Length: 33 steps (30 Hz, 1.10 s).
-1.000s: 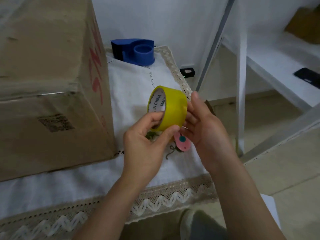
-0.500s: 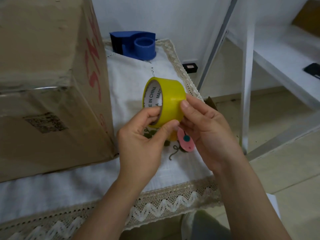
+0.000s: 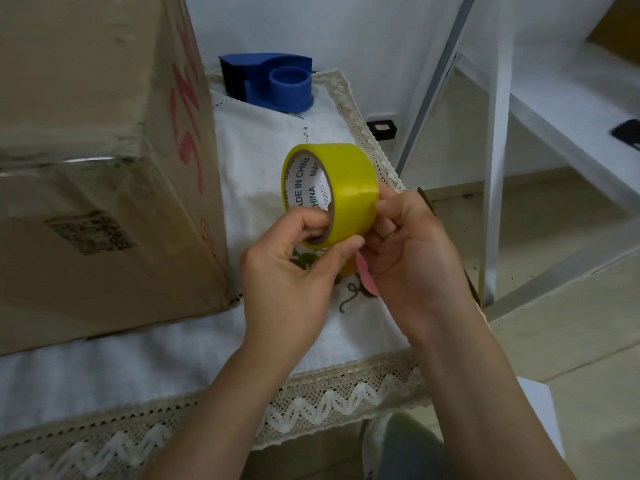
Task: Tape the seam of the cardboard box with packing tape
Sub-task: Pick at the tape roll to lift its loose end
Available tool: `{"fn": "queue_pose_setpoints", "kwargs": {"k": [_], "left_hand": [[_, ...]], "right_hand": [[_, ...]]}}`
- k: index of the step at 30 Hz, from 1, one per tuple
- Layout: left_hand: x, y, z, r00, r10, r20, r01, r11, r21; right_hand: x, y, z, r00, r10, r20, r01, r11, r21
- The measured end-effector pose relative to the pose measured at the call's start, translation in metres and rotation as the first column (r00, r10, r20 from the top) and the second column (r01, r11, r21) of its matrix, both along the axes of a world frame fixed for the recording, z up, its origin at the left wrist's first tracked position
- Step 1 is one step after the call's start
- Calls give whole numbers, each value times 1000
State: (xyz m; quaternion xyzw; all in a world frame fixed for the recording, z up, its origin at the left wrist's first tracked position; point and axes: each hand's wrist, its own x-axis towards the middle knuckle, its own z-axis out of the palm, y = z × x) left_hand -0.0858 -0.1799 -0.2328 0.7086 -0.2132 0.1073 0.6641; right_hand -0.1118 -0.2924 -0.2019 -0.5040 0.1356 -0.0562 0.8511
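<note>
Yellow packing tape [image 3: 341,183] sat in both bare hands, held up over the white cloth [image 3: 277,140] just right of the cardboard box [image 3: 97,161]. The left hand [image 3: 287,282] gripped the roll with fingers hooked inside the core and the thumb pressed on the outer band; the right hand [image 3: 412,258] pinched at the roll's right edge with thumb and fingertips, though whether a loose end was caught there could not be made out. The box ran off the frame at the top and left, so its full top was hidden, and a shiny strip of clear tape crossed its near face. Red lettering down its side was cut off and unreadable, and a dark printed patch on the front was too blurred to read. Inside the roll's core the words "MADE IN CHINA" showed plainly. Under the hands a pink tag [image 3: 365,278] and some green embroidery lay half covered. A blue tape dispenser [image 3: 273,81] stood at the far end of the cloth — near a white wall. Lace trim [image 3: 339,400] edged the cloth, and white shelving [image 3: 495,133] rose over a pale floor at the right.
</note>
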Motion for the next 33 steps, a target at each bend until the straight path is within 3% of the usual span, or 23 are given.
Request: {"fn": "queue_pose_setpoints", "kwargs": {"k": [4,18,33], "left_hand": [[-1,-1,-2,999,25,32,-25,1000,11],[-4,-7,-7,996,75,38,-77,996,53],[-3,-8,-7,992,122,34,-124,990,69]], "right_hand": [[1,4,1,999,-4,33,2,997,81],[6,7,-7,997,-70,-24,73,987,143],[4,9,-2,999,-35,42,24,973,228]]}}
